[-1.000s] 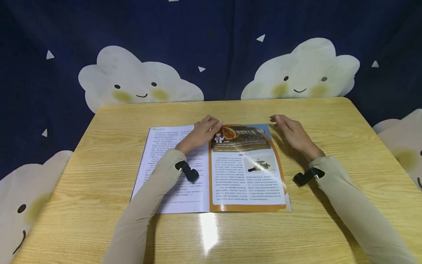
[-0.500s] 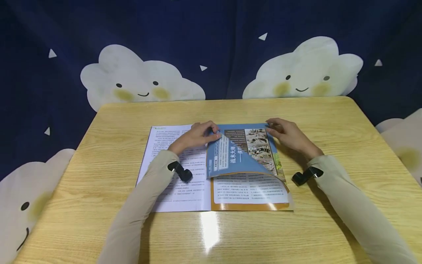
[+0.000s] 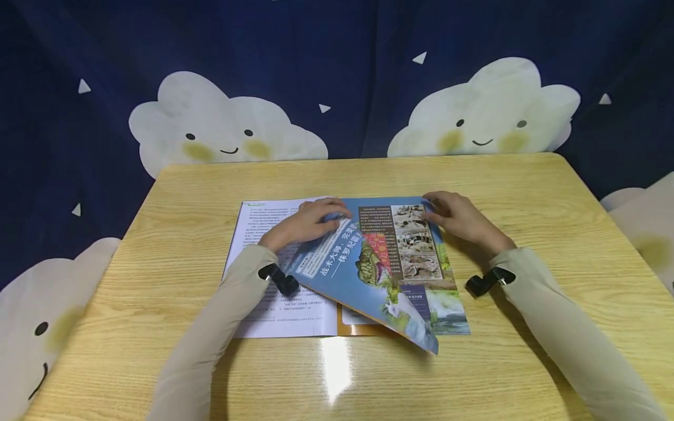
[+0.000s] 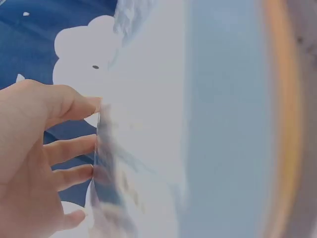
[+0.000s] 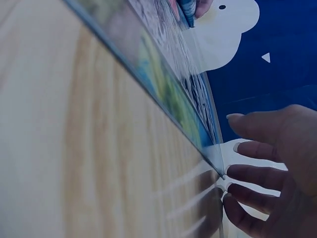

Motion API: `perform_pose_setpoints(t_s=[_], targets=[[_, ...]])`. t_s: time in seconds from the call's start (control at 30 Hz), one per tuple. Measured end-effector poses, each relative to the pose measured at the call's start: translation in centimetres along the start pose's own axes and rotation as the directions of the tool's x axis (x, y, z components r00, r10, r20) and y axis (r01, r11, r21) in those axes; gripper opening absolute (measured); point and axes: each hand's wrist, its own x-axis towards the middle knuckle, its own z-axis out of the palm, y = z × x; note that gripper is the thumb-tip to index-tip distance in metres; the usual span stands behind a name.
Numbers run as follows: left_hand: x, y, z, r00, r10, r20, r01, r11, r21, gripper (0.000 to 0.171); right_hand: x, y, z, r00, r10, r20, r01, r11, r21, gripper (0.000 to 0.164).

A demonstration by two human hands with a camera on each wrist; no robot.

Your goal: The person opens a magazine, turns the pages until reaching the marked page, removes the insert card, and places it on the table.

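Note:
A magazine (image 3: 451, 307) lies spread on the table. One of its leaves (image 3: 342, 257) stands raised and curled over the middle, its blue side with a dinosaur picture facing up and an orange border showing at its edge. My left hand (image 3: 308, 224) is at the top edge of this leaf. In the left wrist view the thumb and spread, fairly straight fingers (image 4: 74, 148) meet the leaf's edge; some fingertips are hidden behind it. My right hand (image 3: 455, 213) is at the top right corner of the magazine, fingers (image 5: 255, 176) extended and spread near that corner.
The wooden table (image 3: 174, 251) extends around the magazine on all sides. Behind it hangs a dark blue curtain (image 3: 363, 76) printed with white clouds. Both wrists carry small black cameras.
The leaf has risen from the right-hand page and swung left with my left hand, uncovering a page of photos beneath. My right hand has moved slightly inward to the magazine's corner.

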Motion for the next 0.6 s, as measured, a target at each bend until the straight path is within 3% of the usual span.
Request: perform_pose_setpoints(t_s=[0.27,0.6], targets=[[-0.7,0.5,-0.3,0.999,-0.050,0.013,0.050,0.999,0.000,0.037,-0.1,-0.7,0.3,1.000,-0.008,0.010,0.008,1.000,-0.020,0.048],[-1.6,0.9,-0.6,0.987,-0.160,0.031,0.157,0.985,0.064,0.034,0.1,-2.7,1.5,0.984,-0.172,0.048,0.175,0.982,-0.066,0.031]])
